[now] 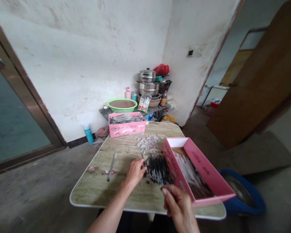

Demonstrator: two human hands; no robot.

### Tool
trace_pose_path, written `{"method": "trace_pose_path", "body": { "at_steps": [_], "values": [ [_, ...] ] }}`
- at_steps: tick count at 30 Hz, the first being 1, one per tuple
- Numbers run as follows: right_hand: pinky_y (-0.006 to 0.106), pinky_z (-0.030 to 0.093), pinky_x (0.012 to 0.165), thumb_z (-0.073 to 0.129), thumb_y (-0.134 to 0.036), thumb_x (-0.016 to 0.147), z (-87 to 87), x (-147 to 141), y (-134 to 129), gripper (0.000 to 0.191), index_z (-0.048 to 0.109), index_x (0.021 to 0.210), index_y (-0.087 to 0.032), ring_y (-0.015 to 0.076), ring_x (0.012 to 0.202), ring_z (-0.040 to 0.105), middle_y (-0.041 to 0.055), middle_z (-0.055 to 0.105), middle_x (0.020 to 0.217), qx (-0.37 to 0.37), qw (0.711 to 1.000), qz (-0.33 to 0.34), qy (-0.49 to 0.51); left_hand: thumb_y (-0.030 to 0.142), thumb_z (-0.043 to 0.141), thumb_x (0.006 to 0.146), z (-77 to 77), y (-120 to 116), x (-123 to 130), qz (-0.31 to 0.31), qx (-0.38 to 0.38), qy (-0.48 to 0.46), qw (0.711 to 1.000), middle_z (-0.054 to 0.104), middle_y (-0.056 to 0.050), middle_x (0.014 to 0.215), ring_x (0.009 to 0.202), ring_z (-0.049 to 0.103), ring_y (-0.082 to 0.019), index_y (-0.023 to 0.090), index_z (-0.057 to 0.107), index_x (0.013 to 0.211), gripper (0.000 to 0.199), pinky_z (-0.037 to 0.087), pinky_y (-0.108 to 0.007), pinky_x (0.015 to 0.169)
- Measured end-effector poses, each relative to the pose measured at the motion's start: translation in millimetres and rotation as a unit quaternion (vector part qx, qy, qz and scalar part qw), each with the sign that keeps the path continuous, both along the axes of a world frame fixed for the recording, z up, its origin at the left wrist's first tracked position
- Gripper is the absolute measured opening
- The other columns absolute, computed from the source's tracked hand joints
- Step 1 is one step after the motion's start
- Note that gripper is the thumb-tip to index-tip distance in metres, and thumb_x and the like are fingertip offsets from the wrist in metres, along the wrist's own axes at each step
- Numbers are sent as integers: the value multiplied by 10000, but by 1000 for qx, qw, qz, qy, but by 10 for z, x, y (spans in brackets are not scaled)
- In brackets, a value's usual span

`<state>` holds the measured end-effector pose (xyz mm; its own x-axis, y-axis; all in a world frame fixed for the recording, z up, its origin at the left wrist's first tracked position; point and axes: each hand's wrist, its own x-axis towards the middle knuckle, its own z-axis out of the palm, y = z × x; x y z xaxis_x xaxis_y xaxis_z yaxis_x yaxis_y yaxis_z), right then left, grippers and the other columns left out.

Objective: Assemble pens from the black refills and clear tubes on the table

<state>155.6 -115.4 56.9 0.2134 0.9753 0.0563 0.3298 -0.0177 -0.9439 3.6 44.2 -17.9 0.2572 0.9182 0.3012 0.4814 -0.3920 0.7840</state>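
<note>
My left hand (135, 171) is closed at the left edge of a heap of thin black and clear pen parts (158, 170), with a slim dark rod like a pen refill (143, 156) at its fingertips. Nearer the table's front edge, my right hand (176, 203) is pinched shut; whatever its fingers hold is too small to make out. To its right stands a pink box (200, 158) with translucent pen barrels (188, 170) inside. A single pen (112, 166) lies to the left. Beyond the black heap are small whitish pieces (147, 143).
A second pink box (127, 130) full of pens sits at the table's (92, 184) far end. Behind it, a green basin (122, 110) and stacked steamer pots (148, 87) stand on a low shelf. A blue tub (255, 197) is on the floor at right.
</note>
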Motion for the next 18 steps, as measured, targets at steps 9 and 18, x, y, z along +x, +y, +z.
{"method": "trace_pose_path", "body": {
  "at_steps": [9,18],
  "values": [
    [274,438,581,499,-301,867,319,1201,345,260,718,852,-162,230,674,674,107,717,741,-14,891,-141,-431,118,654,701,-84,105,105,-8,8,119,993,660,-44,704,697,616,-204,217,696,921,245,374,-258,646],
    [296,454,791,606,-104,764,90,1552,895,192,703,928,-125,278,989,650,162,706,1023,-139,782,40,-606,133,606,730,38,86,26,24,-65,55,996,643,-22,608,612,600,-164,145,695,998,283,398,-248,615]
  ]
}}
